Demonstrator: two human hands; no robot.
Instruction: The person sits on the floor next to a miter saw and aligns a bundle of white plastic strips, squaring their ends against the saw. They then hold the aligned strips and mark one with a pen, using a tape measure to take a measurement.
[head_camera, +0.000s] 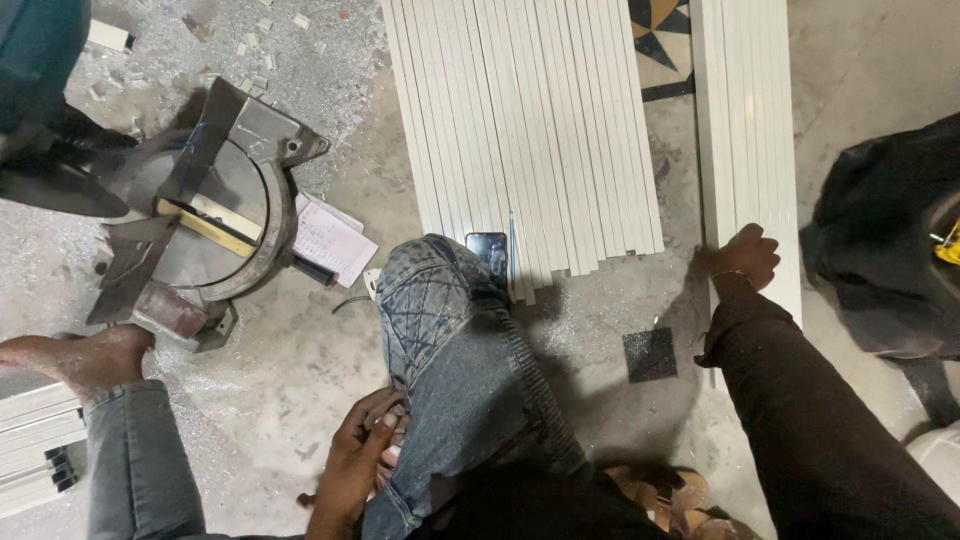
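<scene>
My right hand (747, 256) curls over the near end of a narrow stack of long white strips (748, 120) lying on the floor at the right, and its dark sleeve runs back toward me. At the bottom centre, my left hand (358, 462) rests against my raised knee in blue jeans (450, 340). Its fingers are bent together and nothing shows in them. A wider bundle of white strips (525, 130) lies ahead of the knee, with a dark phone (487, 254) at its near end.
A metal mitre saw (205, 205) stands on the dusty concrete floor at the left, with a sheet of paper (332, 240) beside it. My bare foot (85, 357) is near the saw. A black bag (885, 240) lies at the right, and more white profiles (35, 440) at the far left.
</scene>
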